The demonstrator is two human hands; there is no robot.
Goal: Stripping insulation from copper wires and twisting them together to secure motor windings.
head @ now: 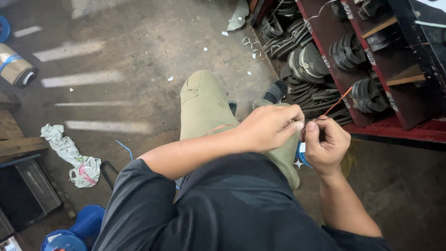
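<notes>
My left hand [270,126] and my right hand [326,144] meet in front of my lap, fingertips pinched together. A thin orange cord [338,101] runs up and to the right from between the fingers toward the red shelf. My right hand also closes around a small blue and white object [302,154], mostly hidden by the fingers. I sit with one leg in olive trousers [204,107] stretched out over the concrete floor.
A red wooden shelf [395,125] at the right holds several stacks of dark shoe soles [306,60]. A crumpled plastic bag [76,160] lies at the left, a tape roll [16,67] at far left, blue containers [79,230] at the bottom left.
</notes>
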